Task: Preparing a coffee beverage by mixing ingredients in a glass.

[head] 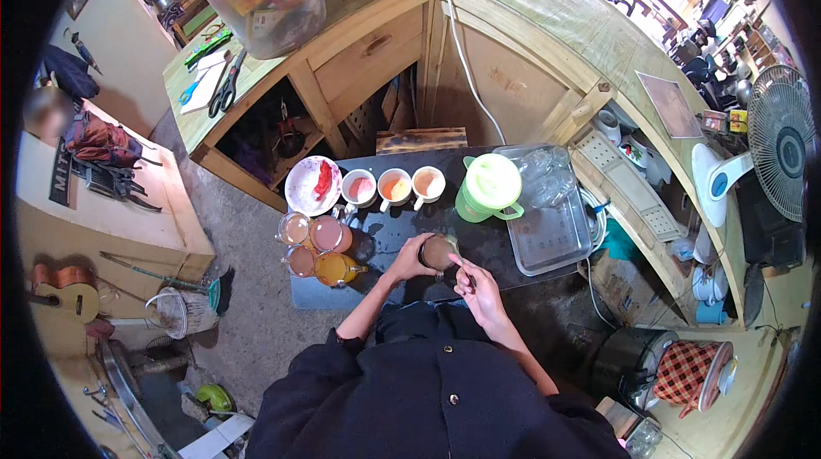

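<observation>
My left hand (410,260) is wrapped around a glass of brown drink (437,252) near the table's front edge. In my right hand (476,286) is a spoon (457,253), its lower end at the glass. Left of them stand several filled glass mugs, among them a yellow one (333,268) and a pinkish one (330,234). Behind, three white cups (358,187) with coloured contents form a row beside a plate (301,186) bearing a red packet. A green lidded pitcher (485,193) is at the back right.
The black table (391,228) carries a clear plastic tray (551,253) with clear glasses (548,173) at its right. A wooden counter (526,16) curves around behind, holding scissors (226,90), a pink-lidded container (276,10) and a fan (786,141). A white cable (465,61) hangs down the counter.
</observation>
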A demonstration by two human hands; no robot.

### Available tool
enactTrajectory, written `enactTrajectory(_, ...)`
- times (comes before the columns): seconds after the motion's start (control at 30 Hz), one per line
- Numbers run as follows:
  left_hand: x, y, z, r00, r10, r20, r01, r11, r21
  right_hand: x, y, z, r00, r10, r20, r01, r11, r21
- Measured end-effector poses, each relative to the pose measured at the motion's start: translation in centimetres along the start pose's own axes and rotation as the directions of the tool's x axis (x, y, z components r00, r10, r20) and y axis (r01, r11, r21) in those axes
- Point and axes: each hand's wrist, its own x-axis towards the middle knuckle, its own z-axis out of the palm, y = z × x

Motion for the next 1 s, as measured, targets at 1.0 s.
enactTrajectory(1.0, -1.8, 0.8, 0.5, 0.979, -0.032, -0.199, 0.029, 0.999, -0.016, 0.4, -1.0, -0.7, 0.942, 0.261, 0.21, -0.333, 0.805, 0.491)
